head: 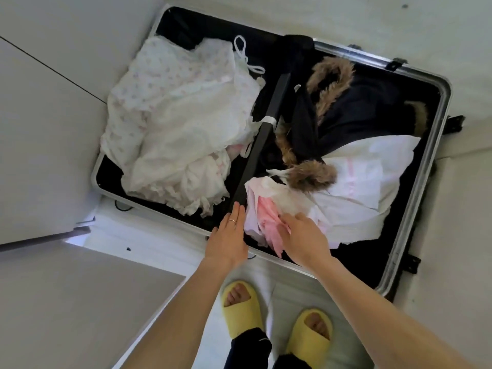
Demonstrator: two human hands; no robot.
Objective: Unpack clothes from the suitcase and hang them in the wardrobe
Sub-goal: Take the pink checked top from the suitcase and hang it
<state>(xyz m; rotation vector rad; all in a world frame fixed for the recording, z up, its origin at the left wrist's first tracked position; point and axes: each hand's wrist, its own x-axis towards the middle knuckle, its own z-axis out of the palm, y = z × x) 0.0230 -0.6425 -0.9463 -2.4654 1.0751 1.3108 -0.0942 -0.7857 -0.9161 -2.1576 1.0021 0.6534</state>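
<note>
An open suitcase [423, 187] with a silver frame lies on the floor in front of me. Its left half holds a heap of white floral clothes [181, 123]. In the right half lie a dark coat with a brown fur trim [356, 105] and a white garment with pink trim [362, 177]. A pink and white garment [263, 209] is bunched at the near edge. My right hand [303, 237] lies on this bundle, its fingers dug into the pink fabric. My left hand [229, 238] is flat with straight fingers, its fingertips touching the near end of the black centre divider [266, 134].
A pale wardrobe door [48, 123] stands at the left, close to the suitcase's left side, with another panel [80, 302] below it. My feet in yellow slippers [277, 326] stand on the light floor just before the suitcase. A pale wall runs behind and to the right.
</note>
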